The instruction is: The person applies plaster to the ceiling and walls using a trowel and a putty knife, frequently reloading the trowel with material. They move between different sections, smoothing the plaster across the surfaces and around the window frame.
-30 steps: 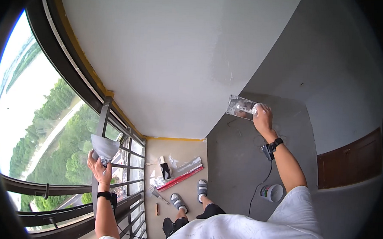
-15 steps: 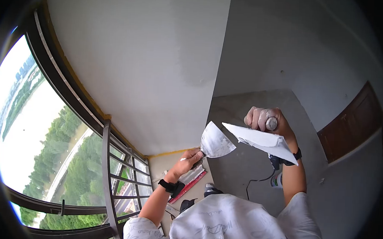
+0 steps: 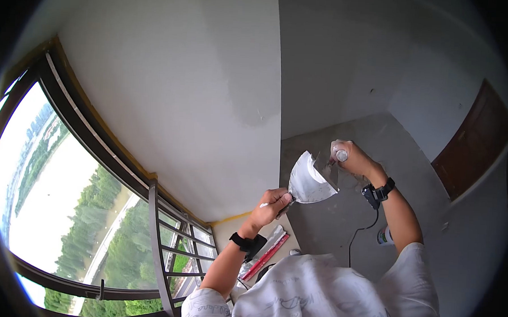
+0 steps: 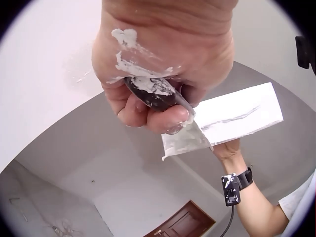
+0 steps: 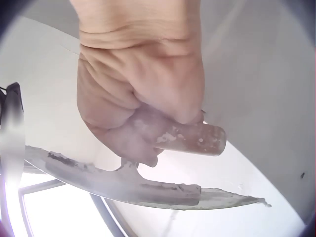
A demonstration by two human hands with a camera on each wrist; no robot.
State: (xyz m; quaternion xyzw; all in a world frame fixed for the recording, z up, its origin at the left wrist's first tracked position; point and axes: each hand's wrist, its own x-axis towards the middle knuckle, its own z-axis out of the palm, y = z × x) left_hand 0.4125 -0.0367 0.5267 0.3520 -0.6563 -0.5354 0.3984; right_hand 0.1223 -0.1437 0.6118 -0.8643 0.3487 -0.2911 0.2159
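Observation:
My left hand (image 3: 270, 208) grips the dark handle (image 4: 153, 93) of a wide putty knife, and white paste is smeared on the hand. The knife's fan-shaped blade (image 3: 309, 181) carries white paste in the head view. My right hand (image 5: 140, 89) is wrapped round the round handle (image 5: 197, 139) of a flat metal trowel (image 5: 123, 185). In the left wrist view the trowel's face (image 4: 242, 113) looks white, with the knife blade (image 4: 185, 140) at its near end; whether they touch I cannot tell.
Window railings (image 3: 158, 245) stand at the left beside a pale wall (image 3: 171, 109). A red-edged tool (image 3: 267, 255) lies on the floor below. A bucket (image 3: 384, 236) stands under the right arm, near a hanging cable (image 3: 352, 242). A brown door (image 3: 473, 142) is at the far right.
The left hand has moved from the railings across to the right with the putty knife, up to the trowel. The trowel has come away from the wall and turned in the right hand's grip.

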